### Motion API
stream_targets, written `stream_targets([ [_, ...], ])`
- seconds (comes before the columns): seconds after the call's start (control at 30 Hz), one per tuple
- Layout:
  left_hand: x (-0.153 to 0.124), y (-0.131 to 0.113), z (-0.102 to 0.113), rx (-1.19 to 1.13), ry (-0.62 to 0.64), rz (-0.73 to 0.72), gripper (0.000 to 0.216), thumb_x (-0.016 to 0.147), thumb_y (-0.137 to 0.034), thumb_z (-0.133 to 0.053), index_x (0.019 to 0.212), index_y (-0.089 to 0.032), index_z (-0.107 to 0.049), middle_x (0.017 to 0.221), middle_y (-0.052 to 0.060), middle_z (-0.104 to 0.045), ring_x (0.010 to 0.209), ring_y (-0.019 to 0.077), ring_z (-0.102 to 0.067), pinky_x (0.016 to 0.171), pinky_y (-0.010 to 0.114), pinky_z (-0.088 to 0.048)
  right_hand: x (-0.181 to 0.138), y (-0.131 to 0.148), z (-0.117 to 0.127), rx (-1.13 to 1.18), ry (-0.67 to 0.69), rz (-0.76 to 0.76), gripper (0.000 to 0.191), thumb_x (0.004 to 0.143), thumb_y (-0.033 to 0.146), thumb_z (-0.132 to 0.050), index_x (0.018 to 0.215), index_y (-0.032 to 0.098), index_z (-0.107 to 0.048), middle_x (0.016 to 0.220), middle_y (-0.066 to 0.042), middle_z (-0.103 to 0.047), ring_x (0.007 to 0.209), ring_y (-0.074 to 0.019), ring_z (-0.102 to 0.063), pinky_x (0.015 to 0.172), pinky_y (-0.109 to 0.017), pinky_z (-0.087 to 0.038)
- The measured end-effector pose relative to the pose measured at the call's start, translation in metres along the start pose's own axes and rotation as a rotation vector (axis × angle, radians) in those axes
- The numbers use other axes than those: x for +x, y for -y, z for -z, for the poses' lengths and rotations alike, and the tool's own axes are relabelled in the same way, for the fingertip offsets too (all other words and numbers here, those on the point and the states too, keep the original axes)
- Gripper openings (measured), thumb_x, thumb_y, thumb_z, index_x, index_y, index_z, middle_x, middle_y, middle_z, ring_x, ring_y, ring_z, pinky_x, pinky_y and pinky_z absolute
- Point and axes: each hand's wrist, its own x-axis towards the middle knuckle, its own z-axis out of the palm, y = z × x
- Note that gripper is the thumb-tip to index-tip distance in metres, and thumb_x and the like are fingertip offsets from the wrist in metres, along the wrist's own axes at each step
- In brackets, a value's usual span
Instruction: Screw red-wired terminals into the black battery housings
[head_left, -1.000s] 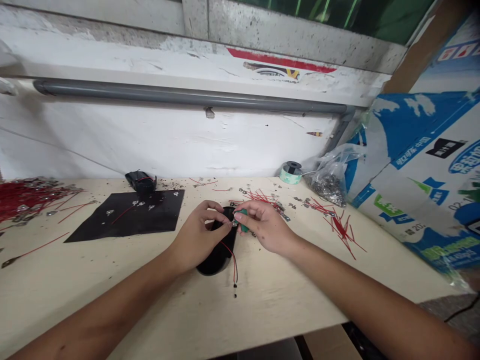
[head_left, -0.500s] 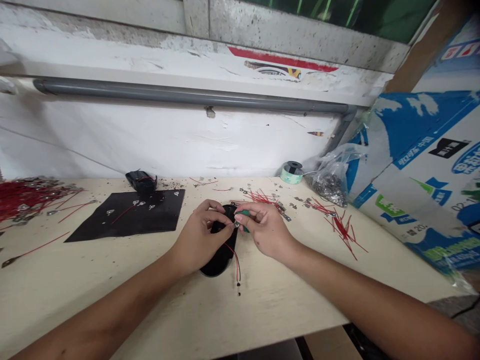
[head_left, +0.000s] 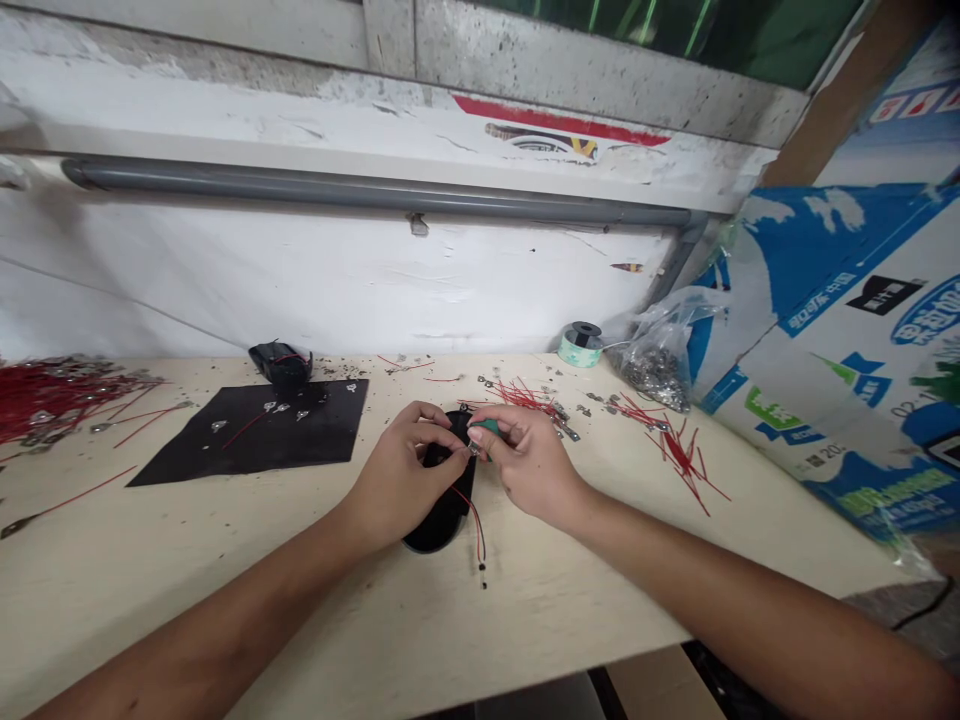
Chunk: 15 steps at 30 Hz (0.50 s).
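Green piece (head_left: 487, 426), pinched in the fingers of the right hand (head_left: 538, 460), sits just beside the fingertips of the left hand (head_left: 401, 475). Those left fingers are pressed together; I can't tell on what. Beneath them a black case (head_left: 435, 525) rests on the bench (head_left: 315, 610), thin wires (head_left: 477, 515) trailing past its edge.

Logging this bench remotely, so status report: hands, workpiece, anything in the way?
Left hand pinching small metal piece. Right hand gripping green piece. Black case below both. Loose red wires beyond right hand, seemingly not in the way.
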Motion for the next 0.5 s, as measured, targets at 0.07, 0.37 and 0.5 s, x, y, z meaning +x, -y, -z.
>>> stream_targets([
  [0.07,0.0009,0.0011,0.0014,-0.003,-0.013,0.009,0.015,0.078,-0.034,-0.068,0.072,-0.022,-0.074,0.101,0.006,-0.054,0.096,0.0213,-0.057,0.081,0.037,-0.053,0.0010,-0.0007,0.0008,0.043,0.017,-0.016,0.010,0.083,0.026,-0.066,0.088,0.017,-0.065,0.069,-0.001,-0.061,0.062,-0.0145,-0.056,0.058,-0.027,-0.045],
  [0.37,0.0004,0.0034,0.0032,-0.048,-0.021,-0.005,0.016,0.081,-0.035,-0.067,0.076,-0.021,-0.074,0.099,0.007,-0.054,0.100,0.0220,-0.056,0.077,0.035,-0.053,0.0031,0.0088,0.0066,0.045,0.047,-0.056,0.022,0.086,0.039,-0.066,0.088,0.019,-0.060,0.072,0.000,-0.061,0.063,-0.0145,-0.058,0.064,-0.029,-0.047],
  [0.5,0.0009,0.0017,0.0028,-0.038,-0.010,0.016,0.015,0.081,-0.034,-0.067,0.075,-0.021,-0.074,0.100,0.007,-0.054,0.101,0.0219,-0.056,0.077,0.034,-0.052,0.0014,0.0044,0.0063,0.065,0.067,-0.055,0.020,0.087,0.038,-0.066,0.090,0.019,-0.060,0.076,-0.001,-0.061,0.067,-0.0146,-0.058,0.065,-0.029,-0.048],
])
